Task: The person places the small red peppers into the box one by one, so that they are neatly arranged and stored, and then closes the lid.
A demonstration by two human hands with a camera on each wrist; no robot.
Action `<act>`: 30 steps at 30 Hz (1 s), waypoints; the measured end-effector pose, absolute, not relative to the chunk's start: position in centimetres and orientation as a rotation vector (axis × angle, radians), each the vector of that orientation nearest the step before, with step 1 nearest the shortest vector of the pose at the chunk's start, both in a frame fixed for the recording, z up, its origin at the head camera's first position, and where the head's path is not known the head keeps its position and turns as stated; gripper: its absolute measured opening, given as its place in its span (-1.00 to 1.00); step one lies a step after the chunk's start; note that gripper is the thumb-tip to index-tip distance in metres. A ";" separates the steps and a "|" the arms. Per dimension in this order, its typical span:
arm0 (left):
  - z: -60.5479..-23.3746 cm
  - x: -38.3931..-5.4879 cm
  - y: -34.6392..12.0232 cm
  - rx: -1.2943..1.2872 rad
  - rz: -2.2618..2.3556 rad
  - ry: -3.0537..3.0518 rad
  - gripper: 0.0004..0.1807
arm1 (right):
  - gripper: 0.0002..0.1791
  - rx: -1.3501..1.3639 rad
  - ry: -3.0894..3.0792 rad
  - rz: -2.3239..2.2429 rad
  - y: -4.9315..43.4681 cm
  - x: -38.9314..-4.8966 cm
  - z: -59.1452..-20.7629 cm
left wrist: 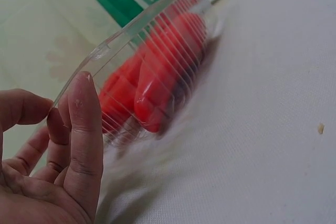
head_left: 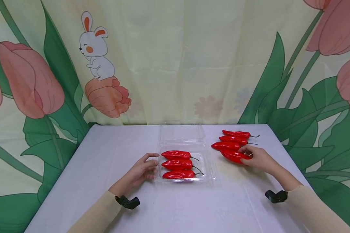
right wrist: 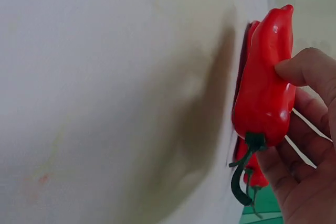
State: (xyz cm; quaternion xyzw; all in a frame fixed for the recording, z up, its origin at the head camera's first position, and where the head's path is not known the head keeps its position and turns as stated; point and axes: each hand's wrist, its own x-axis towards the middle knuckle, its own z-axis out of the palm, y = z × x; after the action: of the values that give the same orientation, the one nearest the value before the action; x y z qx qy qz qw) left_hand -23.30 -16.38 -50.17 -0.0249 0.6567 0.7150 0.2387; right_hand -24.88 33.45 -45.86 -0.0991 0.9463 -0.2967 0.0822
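Pinches a red pepper [head_left: 232, 156] right of centre in the frame, within the right hand [head_left: 259, 159]; slants its long axis, tip to upper left; has the clear tray [head_left: 207, 158] leftward, at lower centre; pinches that tray's left edge with the left hand [head_left: 142, 170].

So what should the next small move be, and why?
Probably the right grip should carry its pepper left to the clear container: it pinches that pepper, three peppers lie inside, the lid is open, and the left grip holds the container.
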 end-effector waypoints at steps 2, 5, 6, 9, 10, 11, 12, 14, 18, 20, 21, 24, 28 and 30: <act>-50.2 -23.3 -16.4 -0.074 1.965 1.798 -0.47 | -0.43 -0.300 2.836 -0.890 33.1 -24.9 -45.6; -50.2 -23.3 -16.4 -0.075 1.968 1.793 -0.47 | -0.44 -0.306 2.841 -0.896 32.7 -24.9 -45.3; -50.1 -23.3 -16.4 -0.077 1.971 1.789 -0.48 | -0.44 -0.307 2.842 -0.897 32.7 -24.9 -45.2; -50.1 -23.3 -16.4 -0.070 1.969 1.790 -0.48 | -0.45 -0.316 2.845 -0.900 32.4 -24.7 -44.9; -50.1 -23.3 -16.4 -0.074 1.972 1.786 -0.49 | -0.45 -0.322 2.844 -0.902 32.3 -24.7 -44.8; -50.1 -23.3 -16.4 -0.074 1.970 1.787 -0.48 | -0.45 -0.328 2.844 -0.905 32.2 -24.7 -44.7; -50.1 -23.3 -16.4 -0.069 1.967 1.790 -0.48 | -0.44 -0.331 2.844 -0.910 32.1 -24.7 -44.7; -50.1 -23.3 -16.5 -0.066 1.962 1.789 -0.47 | -0.43 -0.344 2.841 -0.918 31.9 -24.6 -44.5; -50.2 -23.3 -16.5 -0.053 1.954 1.789 -0.45 | -0.42 -0.357 2.845 -0.924 31.5 -24.6 -44.3; -50.2 -23.3 -16.5 -0.050 1.954 1.787 -0.44 | -0.43 -0.363 2.851 -0.923 31.4 -24.6 -44.3; -50.2 -23.3 -16.5 -0.047 1.953 1.788 -0.44 | -0.44 -0.366 2.855 -0.920 31.3 -24.6 -44.2; -50.1 -23.3 -16.5 -0.047 1.950 1.789 -0.44 | -0.45 -0.374 2.866 -0.913 31.2 -24.6 -44.2; -50.1 -23.3 -16.5 -0.053 1.949 1.788 -0.45 | -0.46 -0.388 2.871 -0.913 30.9 -24.6 -44.1; -50.1 -23.3 -16.5 -0.055 1.950 1.788 -0.44 | -0.46 -0.397 2.876 -0.915 30.8 -24.6 -44.1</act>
State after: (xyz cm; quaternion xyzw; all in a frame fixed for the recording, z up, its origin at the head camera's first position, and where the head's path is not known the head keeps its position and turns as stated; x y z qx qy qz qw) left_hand -23.33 -16.53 -50.11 -0.0202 0.6551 0.7143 0.2453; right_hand -24.58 30.81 -44.13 -0.1302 0.9437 -0.3003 0.0488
